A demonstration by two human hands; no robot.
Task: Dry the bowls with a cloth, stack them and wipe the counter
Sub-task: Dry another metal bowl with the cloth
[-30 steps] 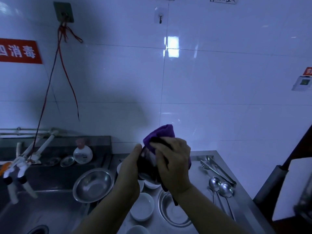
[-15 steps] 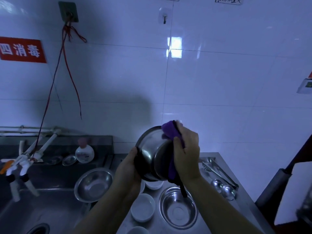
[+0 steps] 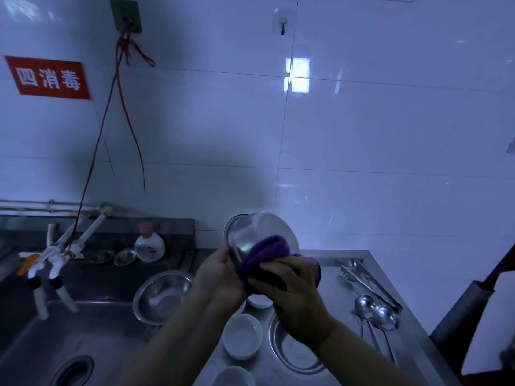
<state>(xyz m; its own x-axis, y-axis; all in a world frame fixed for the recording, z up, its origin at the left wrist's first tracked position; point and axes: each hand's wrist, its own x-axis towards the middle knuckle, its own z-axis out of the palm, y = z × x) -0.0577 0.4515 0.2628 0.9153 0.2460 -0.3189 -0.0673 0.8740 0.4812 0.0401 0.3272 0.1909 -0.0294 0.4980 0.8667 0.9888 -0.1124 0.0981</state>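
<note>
While held up above the grey stainless-steel counter (image 3: 331, 277) in front of the white tiled wall (image 3: 390, 162), round shiny steel bowl (image 3: 252, 232) tilted on its side, rim toward the left and up. Gripped at its lower left edge by the left hand (image 3: 220, 277), fingers curled closed around the rim. Pressed against the bowl's lower right by a bunched purple cloth (image 3: 267, 253), itself clutched in the right hand (image 3: 295, 299) with fingers closed over the fabric. Both forearms reaching up from the bottom of the view.

Below the hands, on the counter: small white ceramic bowl (image 3: 242, 335), upright and open; another white bowl (image 3: 232, 376) cut off at the bottom edge; part of a third white bowl (image 3: 259, 300) just under the right hand. Just right of the first white bowl, wide shallow steel bowl (image 3: 295, 352) resting upright, partly hidden by the right wrist. Further right, two long-handled steel spoons (image 3: 374, 310) lying side by side, and steel tongs (image 3: 370, 282) beyond them, near the counter's back edge.

To the left, larger steel bowl (image 3: 163, 296) sitting upright at the edge of the steel sink (image 3: 55, 330), round drain (image 3: 72, 370) at the bottom. On the ledge behind the sink, white squat bottle with a pink cap (image 3: 149, 243) beside two small steel dishes (image 3: 124, 256). White taps (image 3: 53, 263) over the sink, red cord (image 3: 111, 112) hanging from a dark wall hook plate (image 3: 126, 15). Red sign with white characters (image 3: 48, 78) on the wall at upper left.
</note>
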